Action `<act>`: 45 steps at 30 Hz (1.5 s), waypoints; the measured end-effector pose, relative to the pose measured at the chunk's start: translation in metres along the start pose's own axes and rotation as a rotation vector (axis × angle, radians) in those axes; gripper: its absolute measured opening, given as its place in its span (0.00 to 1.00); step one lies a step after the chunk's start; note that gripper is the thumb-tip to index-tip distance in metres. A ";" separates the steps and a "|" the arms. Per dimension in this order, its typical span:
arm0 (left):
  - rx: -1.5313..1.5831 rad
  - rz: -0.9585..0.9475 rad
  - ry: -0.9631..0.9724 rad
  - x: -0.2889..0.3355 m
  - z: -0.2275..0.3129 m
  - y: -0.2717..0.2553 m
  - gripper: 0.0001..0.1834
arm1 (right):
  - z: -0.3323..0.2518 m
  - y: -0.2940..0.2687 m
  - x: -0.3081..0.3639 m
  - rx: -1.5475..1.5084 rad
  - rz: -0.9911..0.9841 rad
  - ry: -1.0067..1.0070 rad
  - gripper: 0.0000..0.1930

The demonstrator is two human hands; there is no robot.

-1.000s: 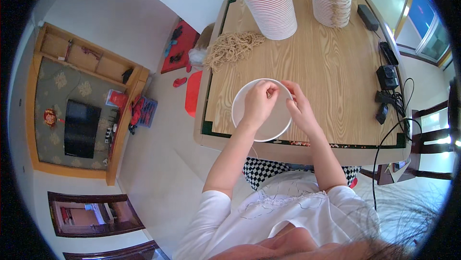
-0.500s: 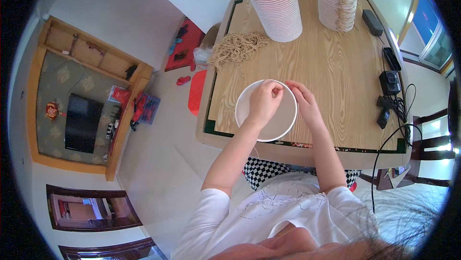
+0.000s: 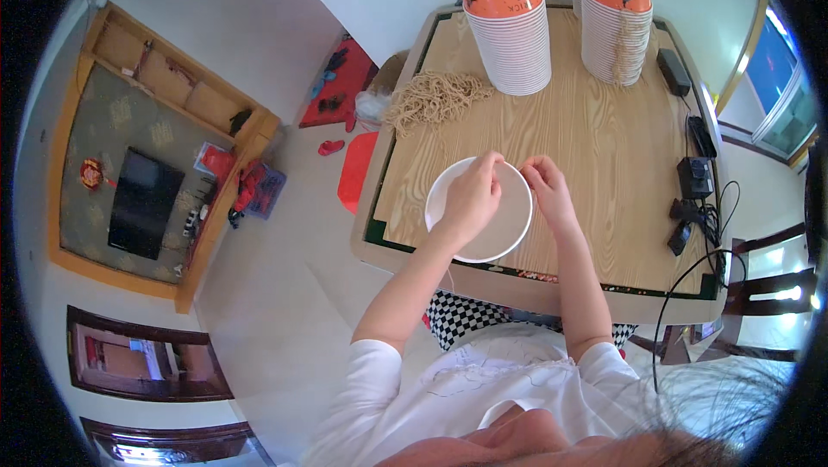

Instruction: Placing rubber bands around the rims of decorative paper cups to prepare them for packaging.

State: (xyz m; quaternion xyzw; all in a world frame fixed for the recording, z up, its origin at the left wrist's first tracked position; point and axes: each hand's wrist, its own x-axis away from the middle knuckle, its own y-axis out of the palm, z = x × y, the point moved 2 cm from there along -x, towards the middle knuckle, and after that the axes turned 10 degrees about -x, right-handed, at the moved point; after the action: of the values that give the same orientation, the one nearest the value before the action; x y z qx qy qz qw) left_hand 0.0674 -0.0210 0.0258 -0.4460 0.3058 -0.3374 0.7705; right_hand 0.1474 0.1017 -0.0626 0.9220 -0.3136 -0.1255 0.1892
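Note:
A white paper bucket (image 3: pixel 504 238) stands on the table near its front edge, with its round mouth facing up. My left hand (image 3: pixel 474 200) reaches over the mouth, its fingers closed together by the far rim; what they hold, if anything, is too small to make out. At the bucket's right rim, my right hand (image 3: pixel 548 187) has thumb and fingers pinched together, their tips close to the rim. Whatever lies in that pinch is hidden. A thin pale string (image 3: pixel 450 275) hangs beside my left forearm, below the bucket. The bucket's inner left side is partly covered by my left hand.
A tangled heap of beige twine (image 3: pixel 440 98) lies at the table's far left. Two tall stacks of orange-printed paper buckets (image 3: pixel 513 49) (image 3: pixel 617 36) stand at the back, strands hanging on the right one. Black adapters and cables (image 3: pixel 695 178) run along the right edge.
The view has shifted, showing more of the bucket stacks. My right fingers have drawn together at the rim. My left hand stays over the bucket, its fingers slightly turned.

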 end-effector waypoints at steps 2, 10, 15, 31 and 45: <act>-0.041 0.044 0.020 0.002 -0.004 -0.009 0.14 | -0.006 0.000 -0.003 -0.051 0.010 0.013 0.04; -0.051 -0.114 -0.058 -0.019 -0.027 -0.043 0.13 | -0.031 -0.005 -0.023 0.055 -0.024 -0.113 0.04; -0.085 0.047 0.157 -0.039 -0.044 -0.041 0.06 | -0.038 -0.001 -0.034 0.259 -0.136 -0.071 0.03; 1.154 -0.373 -0.151 -0.033 -0.064 0.032 0.10 | -0.078 0.019 -0.043 0.767 -0.307 -0.152 0.08; 1.092 -0.427 -0.138 -0.056 0.018 0.088 0.11 | -0.261 -0.082 -0.010 1.285 -0.225 -0.418 0.17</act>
State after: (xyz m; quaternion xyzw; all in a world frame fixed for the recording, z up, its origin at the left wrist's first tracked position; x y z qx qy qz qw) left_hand 0.0702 0.0653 -0.0355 -0.0575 -0.0596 -0.5637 0.8218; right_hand 0.2744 0.2383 0.1376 0.8347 -0.2580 -0.1090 -0.4741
